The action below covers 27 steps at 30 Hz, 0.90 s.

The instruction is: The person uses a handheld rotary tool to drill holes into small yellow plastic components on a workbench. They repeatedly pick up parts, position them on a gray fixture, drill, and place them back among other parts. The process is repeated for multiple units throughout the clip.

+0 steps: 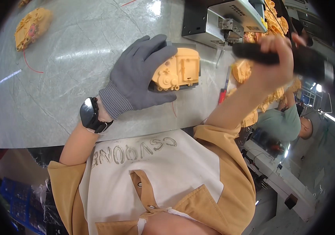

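My left hand, in a grey knit glove, is closed around the left side of an orange plastic gear housing. The housing lies in a dark fixture on the table, and molded round gear shapes show on its face. Raised at the right, my bare right hand has its fingers wrapped round a long black handheld tool. Motion smears the tool, so its exact kind does not show. A thin red wire lies just below my left fingers.
A grey boxed machine with a metal head stands beyond the fixture. Several orange housings are heaped at the right, beside a red-handled tool. Another housing with a red wire sits far left. A co-worker is at the right.
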Tool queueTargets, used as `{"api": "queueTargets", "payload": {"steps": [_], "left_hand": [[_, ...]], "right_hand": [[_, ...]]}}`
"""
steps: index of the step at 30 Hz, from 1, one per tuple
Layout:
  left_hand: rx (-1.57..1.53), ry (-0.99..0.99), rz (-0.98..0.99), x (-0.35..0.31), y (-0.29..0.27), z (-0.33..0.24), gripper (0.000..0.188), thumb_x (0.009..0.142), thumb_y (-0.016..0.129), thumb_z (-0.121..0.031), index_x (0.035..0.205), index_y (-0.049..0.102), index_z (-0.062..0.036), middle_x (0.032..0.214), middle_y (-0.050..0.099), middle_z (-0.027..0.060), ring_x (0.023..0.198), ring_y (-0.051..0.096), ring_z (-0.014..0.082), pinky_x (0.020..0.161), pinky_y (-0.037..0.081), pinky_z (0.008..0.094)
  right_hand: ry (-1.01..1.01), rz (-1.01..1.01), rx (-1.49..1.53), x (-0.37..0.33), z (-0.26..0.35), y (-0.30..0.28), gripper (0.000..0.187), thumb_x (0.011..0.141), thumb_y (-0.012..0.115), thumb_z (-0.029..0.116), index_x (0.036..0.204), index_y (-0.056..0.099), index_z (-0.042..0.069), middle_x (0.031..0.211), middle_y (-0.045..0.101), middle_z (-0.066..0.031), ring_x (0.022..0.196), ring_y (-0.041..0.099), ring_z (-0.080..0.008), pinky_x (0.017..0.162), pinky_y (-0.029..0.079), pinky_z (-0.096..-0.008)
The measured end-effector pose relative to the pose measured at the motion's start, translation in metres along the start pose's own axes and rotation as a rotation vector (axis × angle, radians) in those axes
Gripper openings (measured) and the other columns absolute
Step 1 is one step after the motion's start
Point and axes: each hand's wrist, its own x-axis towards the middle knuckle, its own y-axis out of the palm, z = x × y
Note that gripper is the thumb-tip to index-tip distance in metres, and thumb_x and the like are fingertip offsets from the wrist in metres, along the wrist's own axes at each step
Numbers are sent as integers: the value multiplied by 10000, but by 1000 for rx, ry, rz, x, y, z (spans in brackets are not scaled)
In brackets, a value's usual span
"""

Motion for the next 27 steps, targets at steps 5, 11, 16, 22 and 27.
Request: {"api": "queueTargets", "payload": {"steps": [5,11,16,22,27], "left_hand": [[17,8,-8,0,2,4,818,561,785,-365,1254,431,-111,1262,418,168,1142,449,354,939,404,432],[-17,-8,-109,0,4,-1,835,519,810,-354,1209,428,-78,1218,451,157,1102,477,318,985,380,429],[-10,-2,-151,0,3,1,836,485,826,-335,1181,436,-83,1177,464,150,1094,477,294,999,364,430],[-32,-14,-160,-1,3,4,827,485,819,-355,1164,433,-86,1172,453,139,1082,477,301,1001,359,436],[-23,-18,-159,-8,5,5,851,495,824,-306,1200,413,-68,1211,448,152,1118,464,322,1009,346,456]], "right_hand": [[37,357,203,-51,41,4,428,723,468,47,1148,434,80,602,415,-32,487,413,-163,568,390,-361],[77,359,188,-44,22,40,431,706,473,20,1131,414,62,598,425,-55,484,429,-181,576,395,-375],[113,361,189,-37,6,49,435,692,478,-2,1117,398,47,595,434,-74,482,442,-196,583,400,-386],[168,342,182,-41,4,67,415,685,497,-22,1087,417,42,605,460,-84,483,444,-197,596,400,-386],[149,328,-166,-61,-15,72,373,699,485,-9,1065,414,-15,623,486,-106,498,476,-213,587,440,-395]]}}
